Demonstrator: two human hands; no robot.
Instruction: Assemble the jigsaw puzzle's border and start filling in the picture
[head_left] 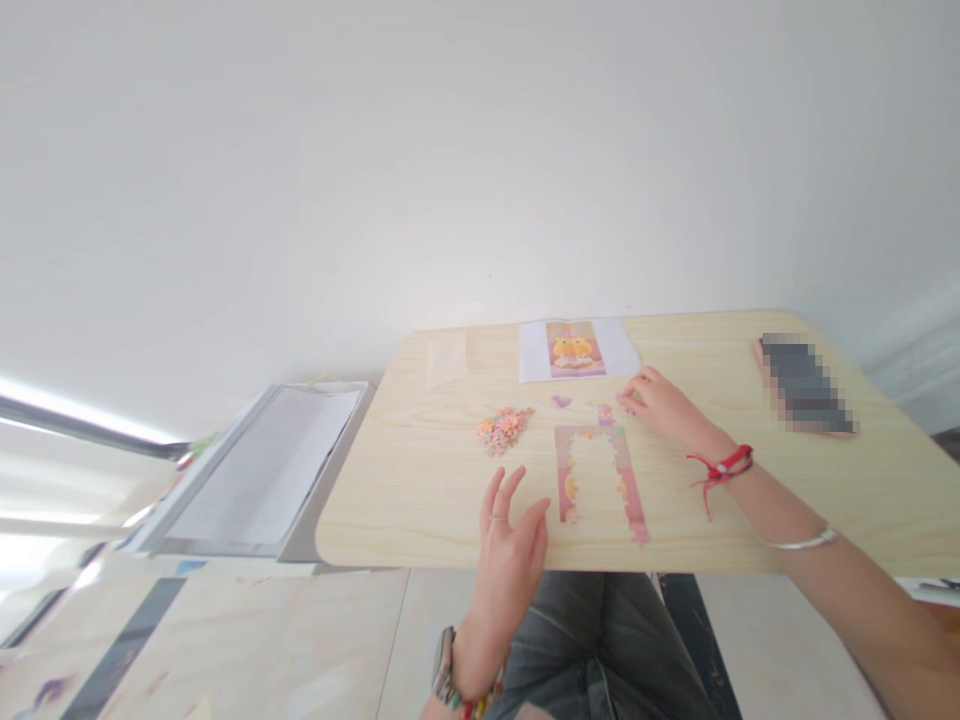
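— Head view first: where are the hands?

— The right hand (pixel 660 403) lies far out on the bench (pixel 750 520), fingers curled loosely over a small puzzle piece (pixel 624 402); whether it pinches the piece cannot be told. The left hand (pixel 511 535) rests open at the near edge, fingers spread, holding nothing.

— And the puzzle?

— A half-built frame (pixel 598 478) lies flat between the hands, a heap of loose pieces (pixel 504 428) to its left, a reference picture (pixel 575 350) beyond.

— How would a piece handle?

— Probably light, thin card, stiff but bendable; best pinched by its edges.

— Any writing?

— None legible. A blurred phone (pixel 804 385) lies far right.
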